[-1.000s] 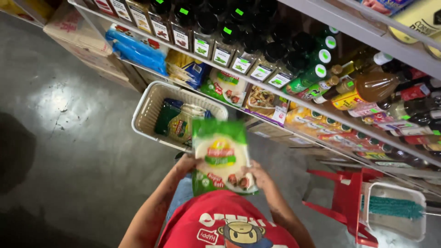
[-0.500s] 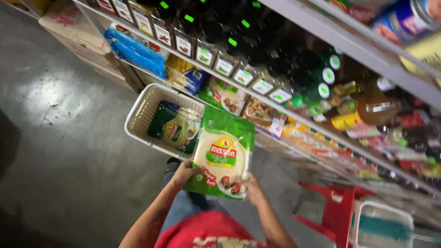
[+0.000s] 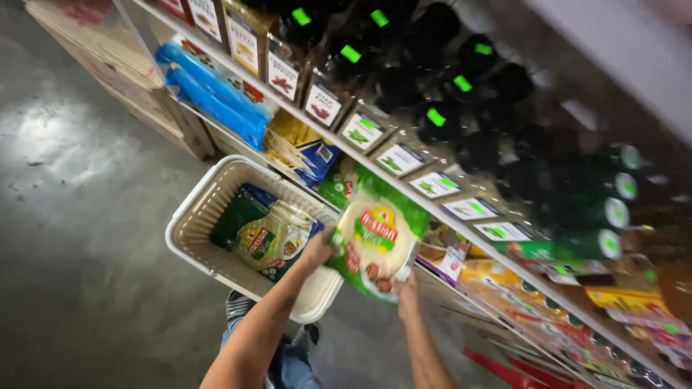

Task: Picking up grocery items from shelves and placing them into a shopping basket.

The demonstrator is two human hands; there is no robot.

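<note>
Gripping a green tortilla packet (image 3: 376, 241) by opposite edges, both hands hold it in the air just above the near corner of a cream plastic shopping basket (image 3: 189, 223). Left hand (image 3: 317, 248): fingers curled together around the packet's left edge, thumb side toward the camera, clamped on the film. Right hand (image 3: 408, 286): fingers closed on the packet's lower right corner, seen from behind; the individual fingertips are hidden under the packet. The packet is tilted, its printed face toward the camera, showing pale round tortillas through a clear window. Inside the basket lies a second green food packet (image 3: 265, 232), flat against the basket floor. The basket stands on a grey concrete floor (image 3: 79, 216), beside the lower shelf of a store rack. On that lower shelf sit blue wrapped packs (image 3: 216, 94); on the shelf above stand dark bottles with green caps (image 3: 461, 94) behind white price tags (image 3: 400, 158). Motion blur softens the right side of the view.
</note>
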